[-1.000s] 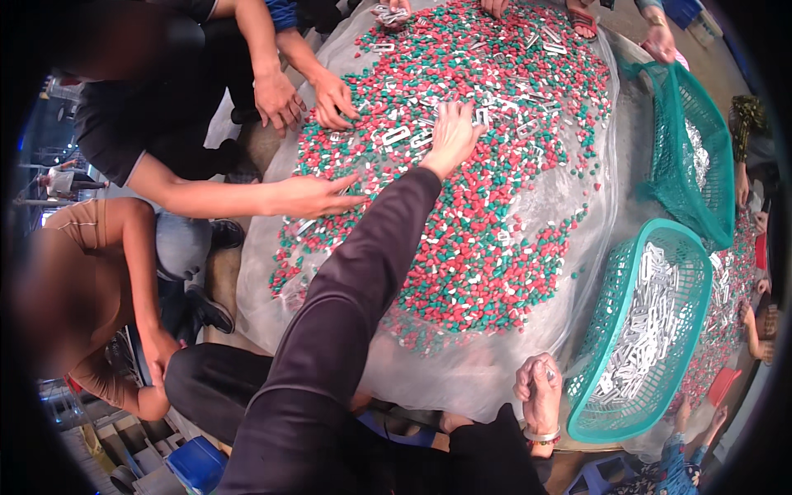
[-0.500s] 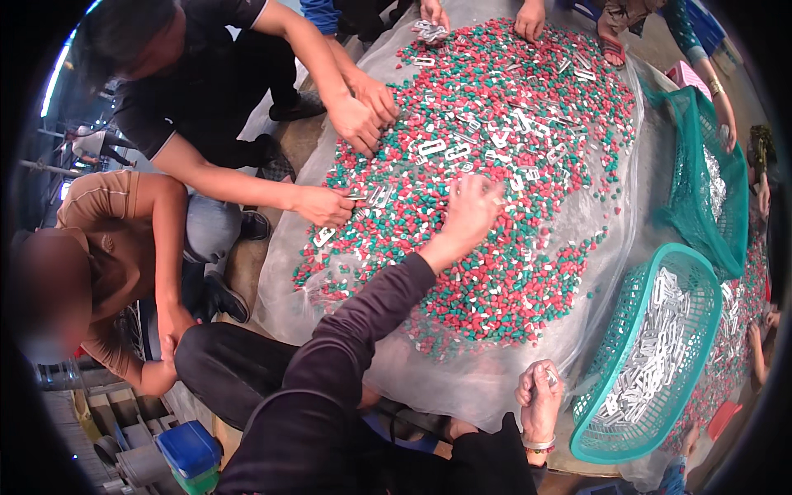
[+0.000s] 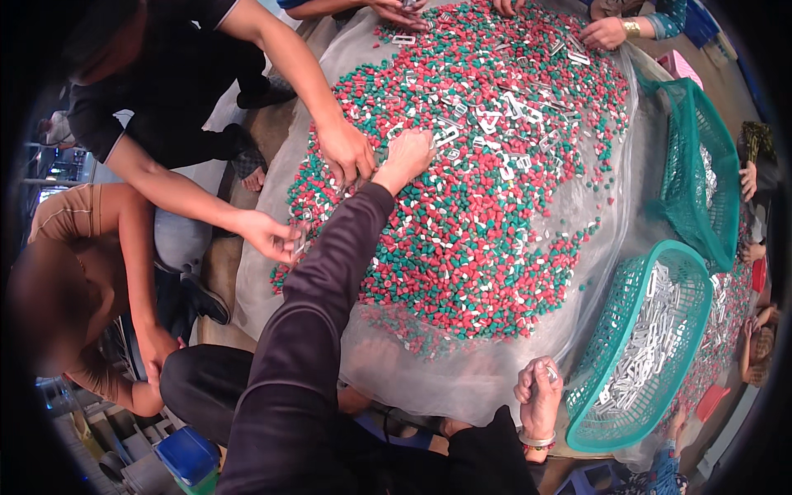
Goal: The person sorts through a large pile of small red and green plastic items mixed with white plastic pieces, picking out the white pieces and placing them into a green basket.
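My left hand (image 3: 407, 157), at the end of a dark sleeve, reaches over a wide pile of small red, green and white cone-like stones (image 3: 462, 247). Its fingers bend down beside a flat slotted metal piece (image 3: 446, 135); their tips are partly hidden. Near the pile's front right edge, my right hand (image 3: 539, 398) is raised, its fingers curled round a silvery metal piece (image 3: 553, 374) that barely shows. More slotted metal pieces (image 3: 521, 107) lie scattered on the stones. Just left of my left hand, a co-worker's hand (image 3: 346, 153) touches the pile.
A translucent sheet (image 3: 429, 388) lies under the pile. On the right, a teal basket (image 3: 586, 437) holds many metal pieces; a green netted basket (image 3: 701, 165) stands behind it. A co-worker in black leans in from the left. Other people's hands (image 3: 606, 33) work at the far edge.
My left hand has moved left and farther away across the pile. The right hand stays raised and closed. The co-worker's nearer hand at left has lifted a metal piece toward the pile's edge.
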Demonstrator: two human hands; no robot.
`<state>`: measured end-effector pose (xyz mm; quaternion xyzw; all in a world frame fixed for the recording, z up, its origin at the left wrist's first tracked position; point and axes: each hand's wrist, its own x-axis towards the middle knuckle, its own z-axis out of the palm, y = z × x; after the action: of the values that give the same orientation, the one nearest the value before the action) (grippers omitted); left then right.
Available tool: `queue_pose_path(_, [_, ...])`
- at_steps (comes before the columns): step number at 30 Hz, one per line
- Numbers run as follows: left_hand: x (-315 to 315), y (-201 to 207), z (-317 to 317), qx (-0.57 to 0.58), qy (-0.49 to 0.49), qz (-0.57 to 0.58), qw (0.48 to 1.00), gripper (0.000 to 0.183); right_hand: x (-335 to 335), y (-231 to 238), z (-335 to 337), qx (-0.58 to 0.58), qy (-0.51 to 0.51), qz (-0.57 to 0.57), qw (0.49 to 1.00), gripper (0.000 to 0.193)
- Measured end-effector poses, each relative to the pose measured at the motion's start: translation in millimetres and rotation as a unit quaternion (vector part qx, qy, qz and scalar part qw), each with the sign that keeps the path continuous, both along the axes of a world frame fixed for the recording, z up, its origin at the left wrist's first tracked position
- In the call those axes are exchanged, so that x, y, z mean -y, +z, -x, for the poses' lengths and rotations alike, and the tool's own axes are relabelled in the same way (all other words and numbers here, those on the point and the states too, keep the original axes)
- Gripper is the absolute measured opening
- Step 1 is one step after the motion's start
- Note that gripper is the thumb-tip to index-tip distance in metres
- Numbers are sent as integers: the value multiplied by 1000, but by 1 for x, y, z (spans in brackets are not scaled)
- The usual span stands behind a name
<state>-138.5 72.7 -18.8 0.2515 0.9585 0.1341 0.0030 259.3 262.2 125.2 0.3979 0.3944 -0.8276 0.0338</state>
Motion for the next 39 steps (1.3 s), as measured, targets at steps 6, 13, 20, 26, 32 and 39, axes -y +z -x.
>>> queue_pose_path(6, [-1, 52, -12, 194, 70, -254, 945, 30, -3, 7, 6, -5, -25, 11, 1000, 19])
queue_pose_path(13, [5, 37, -6, 16, -59, -54, 997, 18, -1, 5, 7, 2, -16, 2, 1000, 19])
queue_pose_path(20, [-27, 17, 22, -5, -91, 1, 996, 22, -7, 2, 4, -2, -33, 4, 999, 19])
queue_pose_path(26, [-61, 13, 28, 37, -24, 210, 977, 41, -4, 5, 9, -17, -51, 20, 998, 18])
queue_pose_path(32, [-11, 14, -12, 103, 20, 56, 993, 38, -2, 5, 3, -29, -56, 41, 997, 18])
queue_pose_path(39, [53, 64, -52, 388, 99, -341, 850, 21, -1, 6, 7, -41, -74, 48, 995, 17])
